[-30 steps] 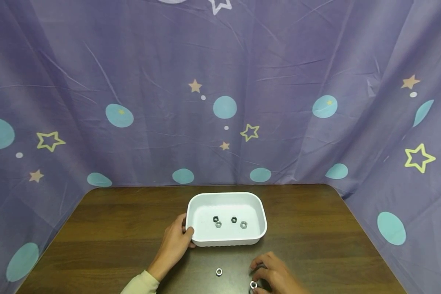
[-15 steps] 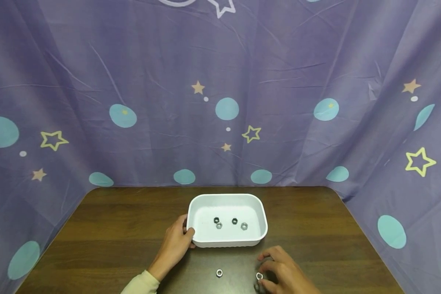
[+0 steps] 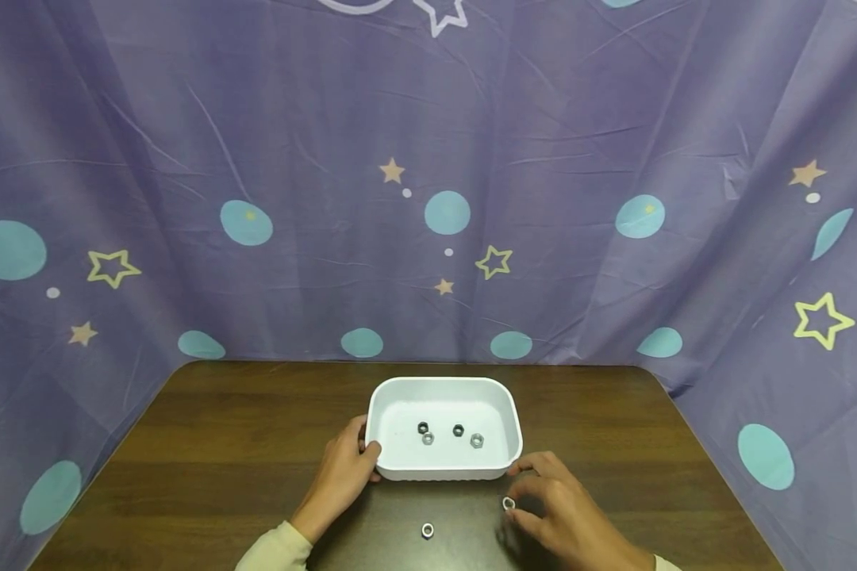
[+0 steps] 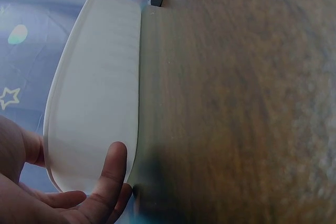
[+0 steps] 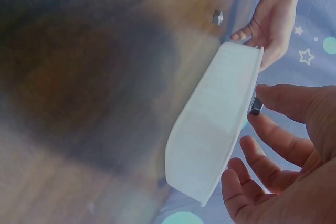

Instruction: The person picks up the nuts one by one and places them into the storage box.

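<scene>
Right hand pinches a silver nut between thumb and fingertip just above the wooden table, near the white tray's front right corner. A second silver nut lies loose on the table between the hands. Farther off, the left hand grips the white tray at its left edge, thumb over the rim, with four nuts inside.

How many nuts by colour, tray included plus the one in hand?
Black nuts in the white tray: 2
Silver nuts in the tray: 2
Silver nut on table: 1
Silver nut in right hand: 1
Total: 6
</scene>
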The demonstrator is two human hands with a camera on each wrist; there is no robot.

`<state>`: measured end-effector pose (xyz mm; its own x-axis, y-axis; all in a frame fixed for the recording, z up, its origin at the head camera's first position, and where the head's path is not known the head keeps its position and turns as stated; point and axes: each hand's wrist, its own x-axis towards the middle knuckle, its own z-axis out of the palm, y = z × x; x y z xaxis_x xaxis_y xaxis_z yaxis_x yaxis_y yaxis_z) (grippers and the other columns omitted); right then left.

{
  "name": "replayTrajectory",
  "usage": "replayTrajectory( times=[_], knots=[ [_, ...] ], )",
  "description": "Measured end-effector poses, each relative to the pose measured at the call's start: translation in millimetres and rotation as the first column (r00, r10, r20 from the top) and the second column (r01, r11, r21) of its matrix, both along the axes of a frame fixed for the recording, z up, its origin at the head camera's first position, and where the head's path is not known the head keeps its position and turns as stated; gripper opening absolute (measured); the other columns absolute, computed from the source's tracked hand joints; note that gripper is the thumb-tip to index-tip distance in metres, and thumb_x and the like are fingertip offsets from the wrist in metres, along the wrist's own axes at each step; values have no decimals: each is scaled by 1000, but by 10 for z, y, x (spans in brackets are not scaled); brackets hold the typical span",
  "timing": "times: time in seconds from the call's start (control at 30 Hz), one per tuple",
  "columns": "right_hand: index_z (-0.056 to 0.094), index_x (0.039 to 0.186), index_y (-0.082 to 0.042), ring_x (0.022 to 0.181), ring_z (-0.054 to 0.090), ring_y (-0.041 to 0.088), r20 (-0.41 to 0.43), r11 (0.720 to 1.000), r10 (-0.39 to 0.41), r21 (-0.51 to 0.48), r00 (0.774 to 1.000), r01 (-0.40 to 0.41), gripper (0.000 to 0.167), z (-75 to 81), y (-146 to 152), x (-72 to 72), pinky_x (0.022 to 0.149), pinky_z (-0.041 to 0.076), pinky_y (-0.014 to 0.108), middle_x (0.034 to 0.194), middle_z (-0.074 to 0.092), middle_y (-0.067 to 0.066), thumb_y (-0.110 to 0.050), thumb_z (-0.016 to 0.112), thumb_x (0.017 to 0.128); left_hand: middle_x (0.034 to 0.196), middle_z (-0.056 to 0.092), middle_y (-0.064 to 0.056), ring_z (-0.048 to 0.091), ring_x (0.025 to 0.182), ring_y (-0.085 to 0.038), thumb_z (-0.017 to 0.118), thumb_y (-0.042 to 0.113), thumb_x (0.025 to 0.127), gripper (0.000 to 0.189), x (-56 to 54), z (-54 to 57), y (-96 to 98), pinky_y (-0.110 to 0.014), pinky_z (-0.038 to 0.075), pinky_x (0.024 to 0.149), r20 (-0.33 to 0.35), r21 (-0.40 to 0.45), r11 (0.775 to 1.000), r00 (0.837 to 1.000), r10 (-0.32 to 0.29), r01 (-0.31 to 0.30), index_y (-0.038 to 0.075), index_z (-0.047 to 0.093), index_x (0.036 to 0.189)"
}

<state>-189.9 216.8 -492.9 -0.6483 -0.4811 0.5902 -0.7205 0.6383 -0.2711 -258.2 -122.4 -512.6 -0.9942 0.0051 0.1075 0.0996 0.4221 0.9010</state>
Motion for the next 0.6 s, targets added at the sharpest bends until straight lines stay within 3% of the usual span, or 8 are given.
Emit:
replayTrajectory(
  times=[0.23, 0.6],
  knots=[
    [76, 86, -30, 110, 62, 15, 48, 999, -52, 6, 998, 52, 32, 99, -28, -79, 89, 59, 32, 119, 68, -6, -10, 99, 75, 108, 73, -25, 69, 67, -18, 60, -3, 94, 52, -9, -3, -3, -29, 61, 52, -2, 0, 1000, 1000, 4, -4, -15, 56, 145],
    [78, 86, -25, 112, 63, 18, 85, 997, -79, 11, 993, 78, 29, 140, -48, -149, 90, 61, 38, 121, 69, -5, -9, 100, 75, 111, 73, -27, 70, 69, -16, 61, -4, 94, 51, -10, -2, 10, -29, 61, 52, -30, 8, 1000, 1000, 2, -1, -16, 57, 143]
  ],
)
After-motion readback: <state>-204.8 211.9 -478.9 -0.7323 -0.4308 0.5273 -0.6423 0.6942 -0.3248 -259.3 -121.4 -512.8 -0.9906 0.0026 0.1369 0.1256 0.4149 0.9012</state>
